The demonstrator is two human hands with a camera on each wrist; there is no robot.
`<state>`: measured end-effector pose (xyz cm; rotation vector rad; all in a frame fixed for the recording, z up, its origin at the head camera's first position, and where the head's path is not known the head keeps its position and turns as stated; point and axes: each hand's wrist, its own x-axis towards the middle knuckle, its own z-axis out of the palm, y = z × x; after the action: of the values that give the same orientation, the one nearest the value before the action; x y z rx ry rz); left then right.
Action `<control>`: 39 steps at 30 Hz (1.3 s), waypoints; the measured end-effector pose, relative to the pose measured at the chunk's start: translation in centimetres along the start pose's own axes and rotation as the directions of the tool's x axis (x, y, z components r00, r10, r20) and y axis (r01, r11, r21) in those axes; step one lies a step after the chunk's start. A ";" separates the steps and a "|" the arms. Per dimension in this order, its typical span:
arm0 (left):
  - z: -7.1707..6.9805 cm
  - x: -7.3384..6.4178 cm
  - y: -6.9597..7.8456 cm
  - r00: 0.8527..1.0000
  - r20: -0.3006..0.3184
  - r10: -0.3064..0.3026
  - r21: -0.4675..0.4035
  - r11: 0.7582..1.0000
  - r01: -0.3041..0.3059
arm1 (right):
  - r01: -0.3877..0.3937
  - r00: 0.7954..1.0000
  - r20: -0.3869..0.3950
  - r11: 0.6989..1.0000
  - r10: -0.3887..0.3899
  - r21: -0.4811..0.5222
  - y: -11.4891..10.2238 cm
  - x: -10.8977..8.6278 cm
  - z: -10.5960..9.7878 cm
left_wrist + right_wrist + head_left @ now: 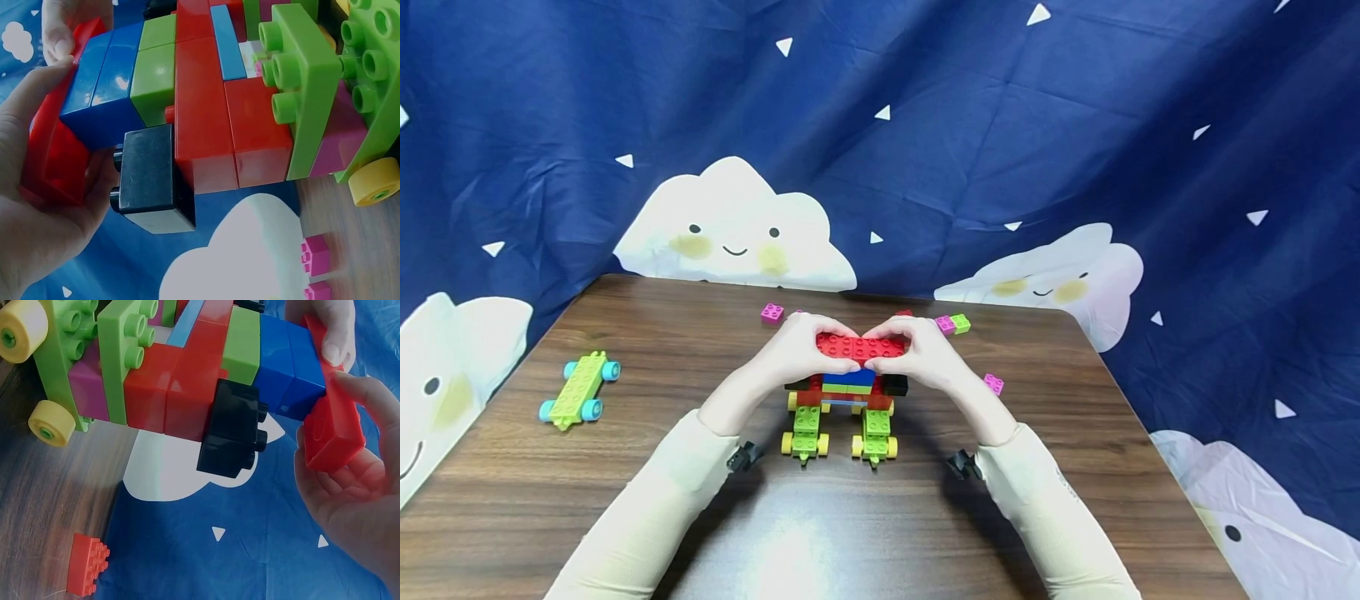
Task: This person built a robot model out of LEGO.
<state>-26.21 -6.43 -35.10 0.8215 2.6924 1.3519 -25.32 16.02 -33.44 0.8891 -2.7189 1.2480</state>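
Basically, the block build (848, 379) looks mostly up, standing on the table (1060, 400) in front of the person, approx. centred btwn both arms. Done, as far as shown: two green wheeled bases (876, 423) w/ yellow wheels (375, 181), purple bricks (340, 131) & more green above, then red bricks (197, 375), black bricks (896, 384) out on either side, a lime layer (153, 81) & stacked blue bricks (275, 356). On top is a red bar (861, 347), w/ the L hand (801, 346) gripping one end & the R hand (925, 354) the other, thumbs vs. curled fingers, thumb tips close together near its middle. Bar touches the blue, but can't tell if it's fully seated; pressing it on is prob. the step in hand. Lying loose: pink bricks (772, 313), a lime brick (961, 323) & a red brick (84, 565), plus a lime car (578, 390) w/ blue wheels, well apart on the L side. Can't tell if any of those belong in the build, so what's left beyond the bar is unclear.
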 end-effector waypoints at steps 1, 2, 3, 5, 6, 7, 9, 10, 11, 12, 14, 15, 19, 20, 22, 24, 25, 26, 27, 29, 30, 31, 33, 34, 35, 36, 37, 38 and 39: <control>0.0 0.0 0.0 1.000 0.002 -0.004 0.004 1.000 0.004 | -0.002 1.000 0.000 1.000 0.002 0.001 0.0 0.0 0.0; 0.0 0.0 0.0 1.000 0.003 -0.007 0.008 1.000 0.007 | -0.004 1.000 0.000 1.000 0.004 0.004 0.0 0.0 0.0; 0.0 0.1 0.0 1.000 0.004 -0.008 0.012 1.000 0.008 | -0.006 1.000 -0.001 1.000 0.006 0.006 0.0 0.0 0.0; -0.1 0.1 0.0 1.000 0.007 -0.007 0.016 1.000 0.007 | -0.010 1.000 -0.002 1.000 0.010 0.008 0.0 0.0 0.0; -0.1 0.1 0.0 1.000 0.009 -0.006 0.019 1.000 0.006 | -0.010 1.000 -0.002 1.000 0.010 0.009 0.0 0.0 0.0; -0.1 0.1 0.0 1.000 0.010 -0.007 0.020 1.000 0.007 | -0.010 1.000 -0.003 1.000 0.010 0.009 0.0 0.0 0.1; -0.1 0.1 0.0 1.000 0.013 -0.011 0.020 1.000 0.011 | -0.006 1.000 -0.004 1.000 0.006 0.006 0.0 0.0 0.1; -0.1 0.1 0.1 1.000 0.013 -0.015 0.022 1.000 0.015 | -0.003 1.000 -0.004 1.000 0.004 0.007 0.0 0.0 0.1; -0.1 0.1 0.1 1.000 0.014 -0.020 0.024 1.000 0.020 | -0.002 1.000 -0.005 1.000 0.002 0.006 0.0 0.0 0.1; -0.2 0.1 0.1 1.000 0.015 -0.025 0.027 0.999 0.025 | 0.001 1.000 -0.006 1.000 -0.001 0.003 -0.1 -0.1 0.1; -0.2 0.1 0.2 0.999 0.017 -0.032 0.031 0.999 0.031 | 0.001 1.000 -0.011 1.000 -0.001 0.002 -0.1 -0.2 0.1; -0.1 0.1 0.2 0.999 0.017 -0.033 0.036 0.999 0.032 | -0.001 1.000 -0.013 1.000 0.001 0.002 -0.1 -0.2 0.2; -0.1 0.0 0.2 0.999 0.008 -0.034 0.046 0.998 0.034 | -0.021 1.000 -0.021 1.000 0.021 0.023 0.1 -0.2 0.3; 0.0 0.0 0.2 0.999 0.004 -0.033 0.048 0.998 0.033 | -0.024 0.999 -0.022 0.999 0.025 0.031 0.1 -0.2 0.3; 0.0 0.0 0.2 0.999 0.001 -0.033 0.043 0.999 0.033 | -0.031 0.999 -0.024 0.999 0.032 0.042 0.3 -0.2 0.4; 0.0 -0.1 0.1 1.000 0.001 -0.031 0.036 0.999 0.031 | -0.027 0.999 -0.025 0.999 0.028 0.042 0.3 -0.2 0.4; 0.0 -0.1 0.1 1.000 0.000 -0.031 0.032 0.999 0.031 | -0.020 0.999 -0.025 0.999 0.021 0.036 0.3 -0.3 0.4; 0.1 -0.1 0.1 1.000 -0.002 -0.031 0.028 0.999 0.031 | -0.012 1.000 -0.025 1.000 0.012 0.028 0.4 -0.3 0.4; 0.1 -0.1 0.1 0.999 -0.003 -0.031 0.024 0.999 0.032 | -0.004 1.000 -0.024 1.000 0.004 0.020 0.4 -0.3 0.4; 0.1 -0.2 0.1 1.000 -0.008 -0.028 0.018 0.999 0.028 | 0.014 1.000 -0.019 1.000 -0.014 0.002 0.4 -0.4 0.4; 0.2 -0.2 0.0 1.000 -0.009 -0.023 0.019 1.000 0.023 | 0.022 1.000 -0.015 1.000 -0.022 -0.005 0.4 -0.4 0.4; 0.2 -0.3 0.0 1.000 -0.011 -0.014 0.021 1.000 0.015 | 0.029 1.000 -0.010 1.000 -0.029 -0.008 0.4 -0.5 0.4; 0.2 -0.5 -0.2 1.000 -0.014 0.011 0.027 1.000 -0.011 | 0.037 0.999 0.001 0.999 -0.037 -0.011 0.5 -0.5 0.3; 0.2 -0.5 -0.2 1.000 -0.016 0.027 0.033 0.999 -0.026 | 0.042 0.999 0.005 0.999 -0.042 -0.013 0.5 -0.6 0.2; 0.3 -0.6 -0.3 0.999 -0.017 0.045 0.042 0.998 -0.044 | 0.048 0.999 0.009 0.999 -0.048 -0.013 0.5 -0.6 0.1; 0.2 -0.6 -0.3 0.998 -0.020 0.060 0.049 0.997 -0.059 | 0.053 0.999 0.009 0.999 -0.053 -0.012 0.5 -0.6 0.0; 0.2 -0.6 -0.3 0.997 -0.023 0.073 0.054 0.996 -0.072 | 0.054 0.999 0.007 0.999 -0.054 -0.008 0.4 -0.6 -0.2; 0.2 -0.7 -0.3 0.996 -0.026 0.081 0.058 0.995 -0.079 | 0.054 0.999 0.002 0.999 -0.054 -0.007 0.4 -0.6 -0.3; 0.1 -0.7 -0.3 0.996 -0.028 0.089 0.067 0.994 -0.086 | 0.056 0.998 -0.009 0.998 -0.056 -0.005 0.3 -0.6 -0.6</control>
<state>-25.72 -6.79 -35.52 0.9425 2.7688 1.3102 -25.12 16.86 -33.43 0.9497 -2.6690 1.2312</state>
